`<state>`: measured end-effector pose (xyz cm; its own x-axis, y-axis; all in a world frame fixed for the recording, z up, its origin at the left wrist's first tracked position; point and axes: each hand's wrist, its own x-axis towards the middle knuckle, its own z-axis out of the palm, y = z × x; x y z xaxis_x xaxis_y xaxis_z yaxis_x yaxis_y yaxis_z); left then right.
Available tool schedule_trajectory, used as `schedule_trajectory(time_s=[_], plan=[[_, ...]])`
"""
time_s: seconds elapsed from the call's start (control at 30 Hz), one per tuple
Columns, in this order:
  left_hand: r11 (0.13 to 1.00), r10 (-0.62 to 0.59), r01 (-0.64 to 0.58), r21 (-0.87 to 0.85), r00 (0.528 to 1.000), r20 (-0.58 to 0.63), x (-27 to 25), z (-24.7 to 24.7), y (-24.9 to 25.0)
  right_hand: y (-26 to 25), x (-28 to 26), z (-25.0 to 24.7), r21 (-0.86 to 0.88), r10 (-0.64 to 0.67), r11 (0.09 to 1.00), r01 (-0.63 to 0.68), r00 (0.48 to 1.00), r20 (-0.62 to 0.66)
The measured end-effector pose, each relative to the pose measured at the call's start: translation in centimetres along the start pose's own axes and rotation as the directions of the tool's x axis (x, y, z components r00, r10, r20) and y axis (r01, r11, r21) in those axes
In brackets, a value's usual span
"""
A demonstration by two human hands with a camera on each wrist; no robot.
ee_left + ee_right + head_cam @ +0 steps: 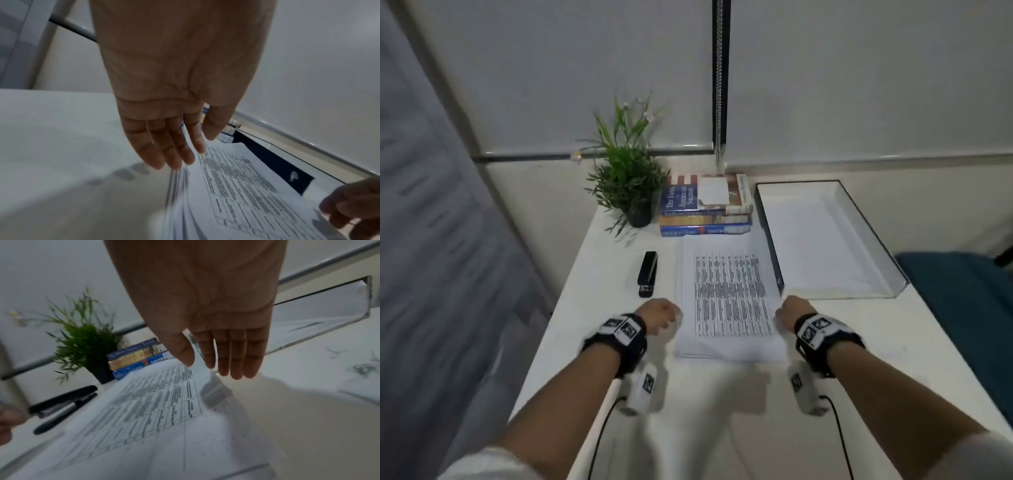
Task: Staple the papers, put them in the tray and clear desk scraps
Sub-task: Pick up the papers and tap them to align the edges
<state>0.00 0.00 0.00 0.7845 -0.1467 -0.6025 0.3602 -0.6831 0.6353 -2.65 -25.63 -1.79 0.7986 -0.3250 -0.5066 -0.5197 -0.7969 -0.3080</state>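
Observation:
A stack of printed papers [729, 301] lies flat in the middle of the white desk. My left hand [661, 316] is at its left edge and my right hand [791, 312] at its right edge. In the left wrist view the left hand [176, 155] has straight fingers whose tips reach the side of the stack [236, 186]. The right hand [222, 363] is likewise flat and straight beside the sheets [154, 418]. Neither hand holds anything. A black stapler [648, 274] lies left of the papers. A clear tray [873, 236] stands at the back right.
Three stacked books [705, 212] with a white note pad [714, 190] on top and a potted plant [626, 185] stand behind the papers. Blurred pale and dark bits [362, 369] lie on the desk to the right. A teal chair [962, 308] is past the desk's right edge.

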Motion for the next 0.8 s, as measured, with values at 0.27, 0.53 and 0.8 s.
schedule_trajectory(time_s=[0.27,0.53,0.8], plan=[[0.995,-0.101,0.097,-0.031,0.972,-0.212,6.1,2.1,1.4,-1.3,2.4,0.1,0.206,0.193,0.959,-0.195,0.981,0.03],[0.985,-0.152,0.143,-0.098,0.983,-0.1,7.3,2.2,2.3,-0.5,3.6,1.1,0.263,0.183,0.944,-0.197,0.98,0.076],[0.974,-0.08,0.042,-0.225,0.984,-0.161,4.4,2.8,0.6,1.0,2.6,1.7,0.323,0.014,0.946,-0.023,0.999,0.029]])
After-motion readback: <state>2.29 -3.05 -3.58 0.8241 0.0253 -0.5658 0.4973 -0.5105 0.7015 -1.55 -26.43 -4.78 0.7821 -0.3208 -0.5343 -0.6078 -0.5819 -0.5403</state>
